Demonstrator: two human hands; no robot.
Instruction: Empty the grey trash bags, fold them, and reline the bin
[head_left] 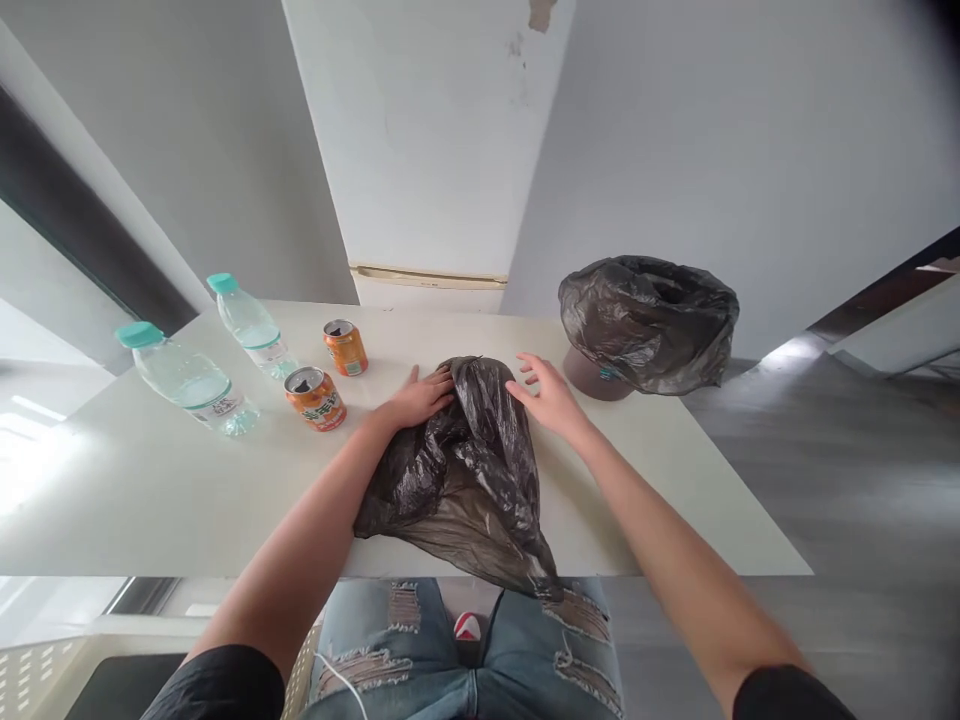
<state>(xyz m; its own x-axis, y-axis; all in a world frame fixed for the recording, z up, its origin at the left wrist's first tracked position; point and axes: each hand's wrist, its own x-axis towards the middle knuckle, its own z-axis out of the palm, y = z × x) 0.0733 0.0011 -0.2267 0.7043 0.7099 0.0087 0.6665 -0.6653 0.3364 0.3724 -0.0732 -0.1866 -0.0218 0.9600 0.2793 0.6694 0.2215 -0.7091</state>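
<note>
A crumpled black plastic bag [472,480] lies on the white table in front of me, its lower corner hanging over the near edge. My left hand [424,398] rests flat on the bag's upper left part, fingers stretched out, fingertips partly hidden by a fold. Just off the bag's upper right side, my right hand [551,398] is raised with its fingers apart and nothing in them. To the left of my left hand stand two orange drink cans, a nearer one [316,398] and a farther one [346,348], both with opened tops.
Two clear plastic bottles with teal caps, one nearer [191,385] and one farther [251,325], stand at the left. A brown bin [600,375] lined with a black bag [645,320] stands at the back right of the white table [225,510]. A white fridge [431,140] is behind.
</note>
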